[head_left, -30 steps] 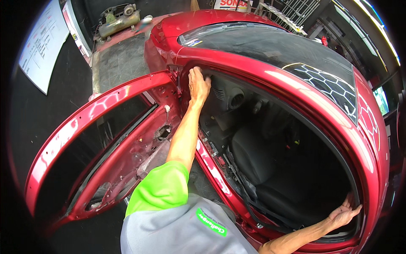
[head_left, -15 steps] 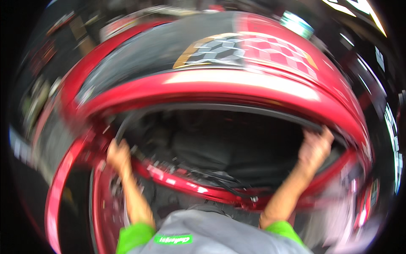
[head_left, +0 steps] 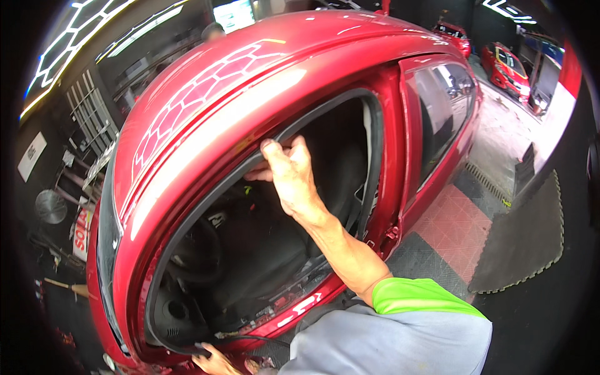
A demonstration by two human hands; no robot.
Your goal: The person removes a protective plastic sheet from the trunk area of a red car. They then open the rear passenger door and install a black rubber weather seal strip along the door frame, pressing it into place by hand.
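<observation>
**A:** Head view shows your right hand (head_left: 289,172) up at the top edge of the door opening of the red car (head_left: 206,106). Your fingers are curled over the black rubber door seal (head_left: 325,112), so the hand is grasping the seal, pressing it against the roof frame.

**B:** And which way does the seal run from there?

**A:** Its long axis follows the frame. From your grip it goes up and right along the roof edge, then bends down the rear pillar. To the other side it goes down and left, around the front of the opening, toward the sill.

**B:** Where is your other hand?

**A:** Your left hand (head_left: 215,361) is low at the bottom edge of the picture, near the sill, close to a loose end of the seal. It is cut by the frame, so I cannot tell if it holds anything. The right hand is nearer to the top stretch, the left to the lower one.
</observation>
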